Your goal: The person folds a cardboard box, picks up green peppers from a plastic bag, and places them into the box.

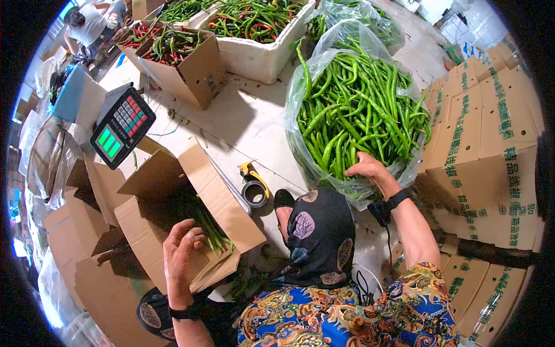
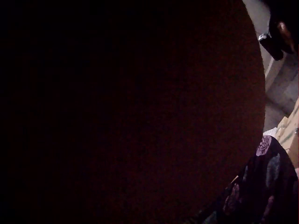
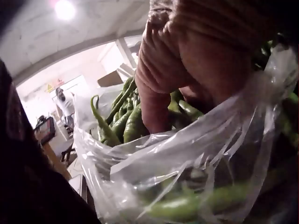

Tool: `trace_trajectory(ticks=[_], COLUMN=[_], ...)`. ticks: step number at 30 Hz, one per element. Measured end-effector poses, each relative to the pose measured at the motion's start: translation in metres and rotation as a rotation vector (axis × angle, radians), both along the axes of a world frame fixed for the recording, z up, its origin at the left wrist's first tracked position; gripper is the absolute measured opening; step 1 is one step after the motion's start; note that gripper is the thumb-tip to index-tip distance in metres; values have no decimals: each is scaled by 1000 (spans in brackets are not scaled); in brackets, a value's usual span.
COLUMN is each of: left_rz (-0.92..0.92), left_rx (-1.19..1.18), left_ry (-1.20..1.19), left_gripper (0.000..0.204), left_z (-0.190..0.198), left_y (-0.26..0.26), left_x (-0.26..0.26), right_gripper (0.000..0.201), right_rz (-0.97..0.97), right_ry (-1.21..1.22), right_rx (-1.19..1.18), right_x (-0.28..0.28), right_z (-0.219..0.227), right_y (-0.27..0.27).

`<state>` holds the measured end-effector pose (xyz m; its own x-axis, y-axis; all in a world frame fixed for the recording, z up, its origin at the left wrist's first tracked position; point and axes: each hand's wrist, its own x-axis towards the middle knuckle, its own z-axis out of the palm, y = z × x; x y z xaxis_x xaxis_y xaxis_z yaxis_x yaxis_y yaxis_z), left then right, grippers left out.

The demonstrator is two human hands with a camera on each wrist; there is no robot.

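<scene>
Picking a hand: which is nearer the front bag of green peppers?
Right. The right hand is in the front bag, fingers among the peppers; the left hand is over the open box.

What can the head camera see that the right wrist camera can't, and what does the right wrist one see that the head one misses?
Only the head view shows the left hand, the red peppers and the tape dispenser.

Only the right wrist view shows the ceiling with its bright light.

Both show the right hand, the green peppers and their clear bag.
</scene>
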<state>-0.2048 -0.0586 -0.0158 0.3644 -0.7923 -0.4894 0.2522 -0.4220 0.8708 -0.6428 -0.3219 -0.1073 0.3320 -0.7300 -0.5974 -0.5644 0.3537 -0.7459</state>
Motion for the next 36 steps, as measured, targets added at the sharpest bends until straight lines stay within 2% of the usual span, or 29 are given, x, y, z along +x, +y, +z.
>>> trace_trajectory(ticks=[1,3,4,5,7,11,14,16,17,19,21,23,27,29,31,34,36], left_rz=[-3,46,48,43,40,24,49,54,12,-30,24,18,-18,-33,0,11,2], left_rx=[2,-82,-88,-62,-32,-53,-53,-25,-1,25,1,-24,-15,-1,-21,-61,-57], left_ry=[2,122,123,84,44,94,131,118,56,-1,94,77,25,7,52,95,89], left_gripper=[34,33,33,33,32,32,32,32,31,31,32,32,30,30,30,30,30], left_z=[-3,-6,-3,2,5,1,3,4,3,1,-3,-2,-2,-3,-6,-1,1], left_y=[0,0,-2,-5,-6,-7,-8,-7,-5,-3,-1,-5,-3,-3,-1,1,-1], left_x=[0,1,-1,-4,-6,-3,-4,-3,-2,-1,0,1,-3,-4,0,-3,-5], right_gripper=[63,64,64,64,63,53,49,47,47,48,49,49,47,45,45,46,47], right_rz=[66,196,212,163,77,46,-54,-115,-132,-190,-205,-142,-196,-274,-323,-230,-233], right_ry=[72,146,228,6,-99,-177,-147,-325,-376,-324,-337,-38,-186,-134,-151,-222,-177], right_rx=[4,-390,-247,-178,-6,-16,-22,7,-106,-90,-98,-235,-323,-192,-164,-220,-300], right_x=[0,7,34,21,13,6,17,23,24,17,7,4,14,2,-4,8,-1], right_z=[-4,-10,44,21,23,-10,13,38,44,53,38,17,54,67,77,103,91], right_y=[-4,-1,10,9,12,13,20,26,29,35,39,38,47,40,39,47,46])
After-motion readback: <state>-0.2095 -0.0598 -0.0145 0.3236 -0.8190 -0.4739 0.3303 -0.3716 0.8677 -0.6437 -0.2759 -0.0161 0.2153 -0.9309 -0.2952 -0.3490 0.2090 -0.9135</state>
